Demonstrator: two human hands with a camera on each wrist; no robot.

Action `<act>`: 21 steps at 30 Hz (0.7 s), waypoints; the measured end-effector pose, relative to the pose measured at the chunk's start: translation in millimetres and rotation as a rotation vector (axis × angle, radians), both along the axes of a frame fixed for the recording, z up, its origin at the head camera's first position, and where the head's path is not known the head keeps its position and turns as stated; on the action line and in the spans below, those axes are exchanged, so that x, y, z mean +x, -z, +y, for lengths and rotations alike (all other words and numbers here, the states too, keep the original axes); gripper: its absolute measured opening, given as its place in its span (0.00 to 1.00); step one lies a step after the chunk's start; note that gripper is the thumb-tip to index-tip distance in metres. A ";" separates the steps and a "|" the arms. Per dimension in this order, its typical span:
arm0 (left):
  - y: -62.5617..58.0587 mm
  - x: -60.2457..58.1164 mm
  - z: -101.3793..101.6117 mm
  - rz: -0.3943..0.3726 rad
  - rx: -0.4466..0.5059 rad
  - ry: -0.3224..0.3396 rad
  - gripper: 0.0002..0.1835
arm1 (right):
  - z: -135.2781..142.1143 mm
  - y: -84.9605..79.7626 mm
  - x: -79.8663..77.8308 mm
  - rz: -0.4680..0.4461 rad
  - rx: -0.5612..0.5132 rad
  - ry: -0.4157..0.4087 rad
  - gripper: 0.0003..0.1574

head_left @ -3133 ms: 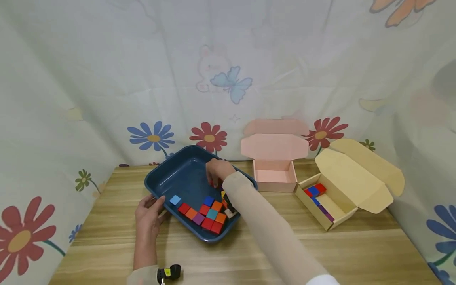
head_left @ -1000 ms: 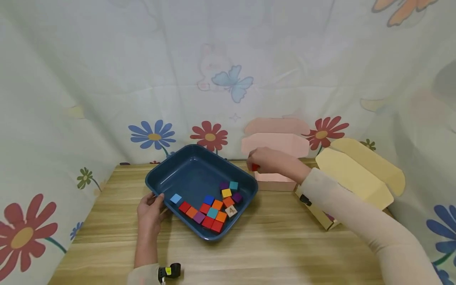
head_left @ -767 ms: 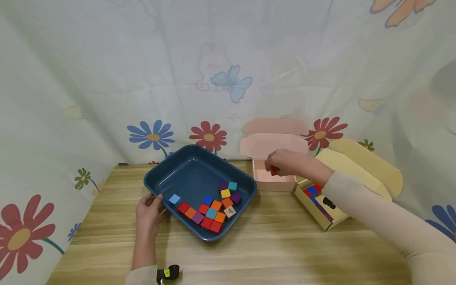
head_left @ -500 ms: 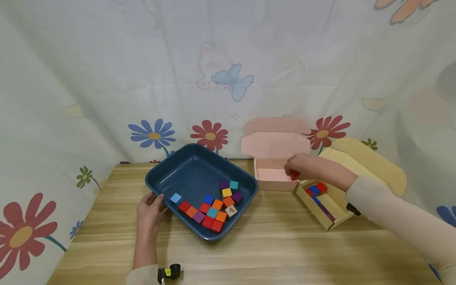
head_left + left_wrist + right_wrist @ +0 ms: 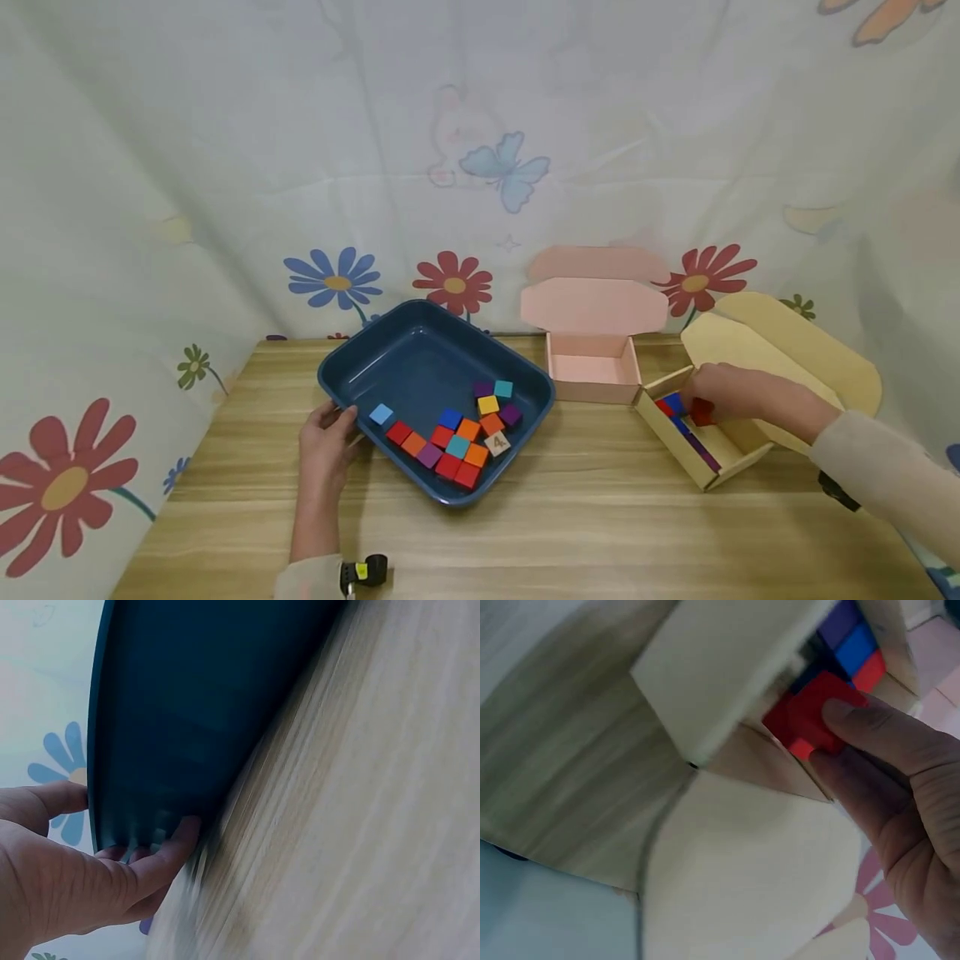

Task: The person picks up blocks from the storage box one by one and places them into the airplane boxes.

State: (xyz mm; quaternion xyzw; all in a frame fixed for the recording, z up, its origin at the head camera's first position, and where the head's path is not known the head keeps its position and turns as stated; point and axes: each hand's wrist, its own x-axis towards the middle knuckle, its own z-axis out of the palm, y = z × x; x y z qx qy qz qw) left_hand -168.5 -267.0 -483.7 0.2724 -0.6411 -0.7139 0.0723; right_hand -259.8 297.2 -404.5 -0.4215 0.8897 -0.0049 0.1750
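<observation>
In the head view, my left hand [image 5: 324,446] grips the left edge of a dark blue tray [image 5: 397,371]. The left wrist view shows its thumb at the rim and fingers against the tray's outer wall. My right hand [image 5: 731,392] is inside the open yellow cardboard box [image 5: 675,450]. It pinches a red cube [image 5: 821,705] between thumb and fingers, over another red cube in the right wrist view. Blue [image 5: 856,649], red and purple cubes line the box's side. Several coloured cubes lie in the tray, among them a plain wooden cube [image 5: 497,443] marked 4.
An open pink cardboard box [image 5: 595,392] stands between the tray and the yellow box, with its lid raised. All stand on a wood-grain table [image 5: 540,533]. A flower-patterned curtain [image 5: 360,192] hangs behind and at the sides.
My right hand took a red cube from the tray and carried it right, past the pink box and into the yellow box. My left hand has stayed on the tray's edge.
</observation>
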 end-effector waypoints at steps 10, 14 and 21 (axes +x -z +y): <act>0.6 0.7 0.8 -0.006 0.000 0.014 0.36 | 9.0 14.4 7.0 -0.008 -0.038 -0.041 0.15; -0.4 0.6 0.2 0.001 0.006 0.002 0.36 | 9.8 16.8 7.4 0.039 -0.035 -0.050 0.19; 0.4 0.6 -1.7 0.010 0.004 -0.005 0.37 | 8.8 28.7 7.1 0.173 -0.081 -0.118 0.25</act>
